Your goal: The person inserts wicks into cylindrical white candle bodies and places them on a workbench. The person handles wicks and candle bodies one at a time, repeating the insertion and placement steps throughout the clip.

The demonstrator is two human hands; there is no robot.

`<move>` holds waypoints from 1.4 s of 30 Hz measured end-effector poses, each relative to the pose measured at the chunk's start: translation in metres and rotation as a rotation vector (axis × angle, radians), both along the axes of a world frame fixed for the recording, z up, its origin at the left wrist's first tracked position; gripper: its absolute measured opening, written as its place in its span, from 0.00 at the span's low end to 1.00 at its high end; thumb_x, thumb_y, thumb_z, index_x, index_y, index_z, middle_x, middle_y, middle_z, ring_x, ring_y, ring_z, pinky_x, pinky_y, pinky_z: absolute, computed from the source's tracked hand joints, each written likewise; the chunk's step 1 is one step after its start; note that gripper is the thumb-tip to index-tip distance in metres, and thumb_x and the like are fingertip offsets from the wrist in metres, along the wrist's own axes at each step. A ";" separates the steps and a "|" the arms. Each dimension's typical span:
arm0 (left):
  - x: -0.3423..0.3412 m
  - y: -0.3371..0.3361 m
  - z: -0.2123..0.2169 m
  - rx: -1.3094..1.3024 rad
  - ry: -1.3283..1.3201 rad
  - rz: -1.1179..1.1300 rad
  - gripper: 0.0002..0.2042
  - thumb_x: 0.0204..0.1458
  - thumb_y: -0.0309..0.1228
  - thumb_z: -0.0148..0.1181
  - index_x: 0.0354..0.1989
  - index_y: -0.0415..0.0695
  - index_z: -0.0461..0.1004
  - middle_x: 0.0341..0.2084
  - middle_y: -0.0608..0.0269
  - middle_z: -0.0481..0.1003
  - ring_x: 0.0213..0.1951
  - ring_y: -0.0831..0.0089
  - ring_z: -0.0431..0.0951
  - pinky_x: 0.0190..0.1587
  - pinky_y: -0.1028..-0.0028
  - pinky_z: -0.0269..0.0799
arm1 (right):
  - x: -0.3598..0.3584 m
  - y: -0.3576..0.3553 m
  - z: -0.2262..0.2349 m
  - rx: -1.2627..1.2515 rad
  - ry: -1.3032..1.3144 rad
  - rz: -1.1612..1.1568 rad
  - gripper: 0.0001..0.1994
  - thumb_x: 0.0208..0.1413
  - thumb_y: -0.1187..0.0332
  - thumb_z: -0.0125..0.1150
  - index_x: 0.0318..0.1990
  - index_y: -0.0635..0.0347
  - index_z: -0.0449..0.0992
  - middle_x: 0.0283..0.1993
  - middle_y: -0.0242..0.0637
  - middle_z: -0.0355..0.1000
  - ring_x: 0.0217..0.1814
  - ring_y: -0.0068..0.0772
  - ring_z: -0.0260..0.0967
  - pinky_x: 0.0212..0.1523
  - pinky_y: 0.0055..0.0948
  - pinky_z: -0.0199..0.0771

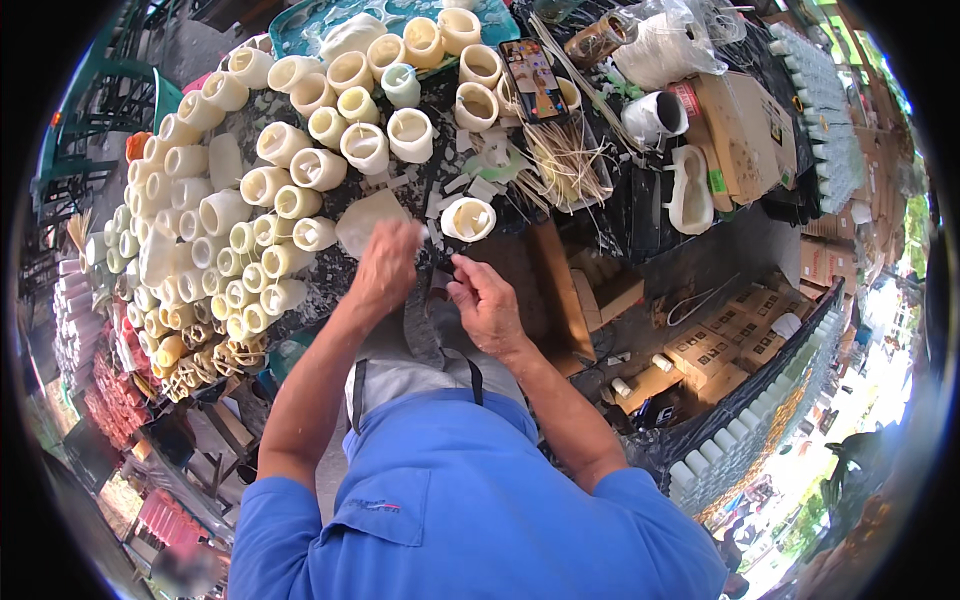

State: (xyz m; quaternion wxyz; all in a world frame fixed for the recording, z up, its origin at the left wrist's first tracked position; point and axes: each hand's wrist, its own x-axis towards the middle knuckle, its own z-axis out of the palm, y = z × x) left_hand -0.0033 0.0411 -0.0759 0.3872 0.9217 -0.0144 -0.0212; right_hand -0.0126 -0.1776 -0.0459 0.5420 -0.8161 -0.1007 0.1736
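My left hand [385, 265] is blurred and curled, with its fingers closed near a pale cream lump [362, 220] on the dark worktable [500, 255]; what it grips I cannot make out. My right hand [487, 305] sits just to its right, fingers pinched together on something small and hidden. A cream hollow cylinder [468, 218] with wax inside lies just beyond both hands. A bundle of thin straw-coloured sticks [568, 160] lies farther back.
Several cream cylinders [260, 230] crowd the table's left side and back. A phone [533, 80] with a lit screen leans at the back. A white mug [655, 115], cardboard boxes [745, 130] and rows of white cups [760, 410] stand to the right.
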 end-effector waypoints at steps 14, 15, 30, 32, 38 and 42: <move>-0.048 -0.018 0.039 -0.323 0.321 0.168 0.13 0.73 0.36 0.58 0.42 0.37 0.80 0.27 0.48 0.79 0.29 0.59 0.79 0.37 0.62 0.75 | 0.011 0.014 0.016 0.136 0.284 0.112 0.10 0.69 0.68 0.67 0.49 0.66 0.80 0.39 0.44 0.82 0.37 0.41 0.81 0.42 0.37 0.81; -0.047 -0.015 0.039 -0.318 0.281 0.144 0.14 0.73 0.36 0.58 0.42 0.36 0.80 0.28 0.48 0.79 0.29 0.59 0.78 0.37 0.62 0.74 | 0.013 0.016 0.019 0.178 0.230 0.114 0.10 0.70 0.67 0.67 0.49 0.66 0.81 0.38 0.44 0.82 0.36 0.40 0.80 0.41 0.37 0.81; -0.041 -0.023 0.032 0.008 0.095 0.042 0.13 0.71 0.35 0.59 0.35 0.40 0.72 0.29 0.45 0.76 0.32 0.40 0.77 0.37 0.49 0.74 | 0.002 0.023 0.003 -0.051 -0.283 0.110 0.07 0.67 0.71 0.64 0.41 0.65 0.76 0.35 0.50 0.77 0.35 0.59 0.78 0.35 0.49 0.79; -0.039 -0.026 0.036 0.060 0.035 0.026 0.13 0.70 0.35 0.59 0.34 0.41 0.71 0.28 0.47 0.75 0.32 0.42 0.77 0.37 0.48 0.74 | -0.002 0.028 0.002 -0.080 -0.311 0.037 0.06 0.66 0.72 0.65 0.39 0.66 0.76 0.33 0.51 0.76 0.34 0.60 0.77 0.34 0.47 0.79; -0.031 -0.013 0.047 0.200 -0.046 0.246 0.13 0.71 0.33 0.57 0.32 0.41 0.69 0.26 0.49 0.74 0.30 0.44 0.77 0.35 0.47 0.73 | 0.034 -0.018 0.015 -0.319 -0.145 -0.230 0.11 0.69 0.65 0.60 0.39 0.65 0.79 0.32 0.50 0.79 0.30 0.50 0.79 0.34 0.45 0.79; -0.019 0.020 0.038 0.076 0.164 0.202 0.12 0.70 0.36 0.59 0.38 0.39 0.75 0.30 0.46 0.77 0.36 0.44 0.80 0.41 0.48 0.74 | 0.076 -0.059 0.019 -0.173 0.062 -0.182 0.12 0.71 0.64 0.66 0.46 0.67 0.84 0.32 0.36 0.82 0.32 0.23 0.77 0.36 0.30 0.77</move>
